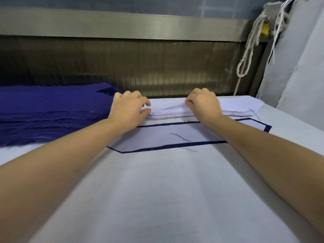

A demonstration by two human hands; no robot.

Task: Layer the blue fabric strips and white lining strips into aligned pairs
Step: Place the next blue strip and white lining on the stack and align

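Nearest to you, the white-covered table [166, 199] is stretching away under your arms. Just beyond, one layered pair is lying flat: a white lining strip [163, 135] is resting on a blue fabric strip [175, 146], whose edge is showing as a dark border all round, and loose threads [180, 136] are lying across it. Past that, your left hand [128, 109] is curling its fingers at the left end of the stack of white lining strips [236, 107], its thumb touching the edge; whether it is gripping a sheet cannot be told. Your right hand [204, 104] is pinching the top sheet [171, 106] with bent fingers, and that sheet is bunching up between your hands. Left of the stack, the pile of blue fabric strips [49, 109] is lying. Behind, a metal rail [122, 23] is running across, and a rope [249, 48] is hanging at the right.
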